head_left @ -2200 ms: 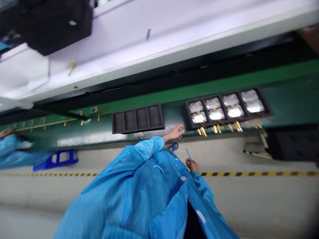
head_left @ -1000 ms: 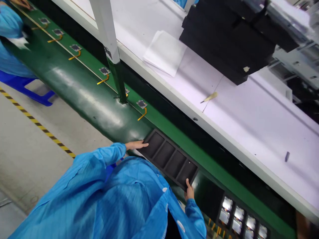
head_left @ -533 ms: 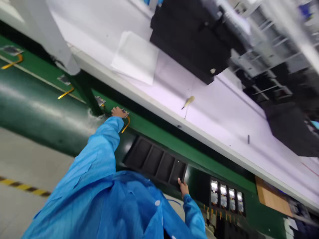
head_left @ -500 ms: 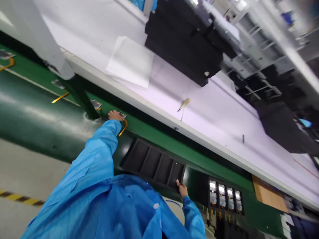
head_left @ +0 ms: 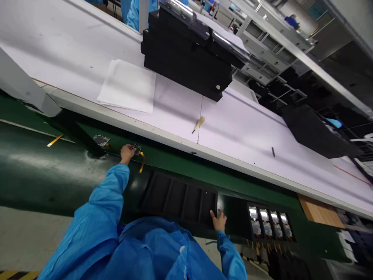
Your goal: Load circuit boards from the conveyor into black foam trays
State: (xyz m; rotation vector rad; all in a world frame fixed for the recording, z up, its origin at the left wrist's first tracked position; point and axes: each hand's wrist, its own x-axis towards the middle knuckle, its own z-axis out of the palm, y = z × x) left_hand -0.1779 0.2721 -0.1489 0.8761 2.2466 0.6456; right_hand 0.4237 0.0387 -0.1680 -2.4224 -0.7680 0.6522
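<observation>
My left hand (head_left: 127, 153) pinches a small circuit board (head_left: 136, 148) over the green surface. An orange flex cable (head_left: 142, 161) hangs from the board. At the right end of a black compartment tray (head_left: 177, 196), my right hand (head_left: 218, 221) has its thumb on the inner side of the end wall and its fingers outside. The tray's compartments hold nothing that I can see. Left of my left hand, another circuit board (head_left: 101, 140) lies by a green post.
On the right, a second black tray (head_left: 272, 223) holds several boards with cables hanging out. A wooden block (head_left: 319, 211) lies beyond it. The raised white shelf carries white sheets (head_left: 128, 86), a pale-handled tool (head_left: 199, 124) and stacked black trays (head_left: 186, 58).
The view has shifted and become sharper. The board in my left hand shows more clearly, lifted slightly with its cable hanging. My right hand stays at the tray's end, its fingers more visible.
</observation>
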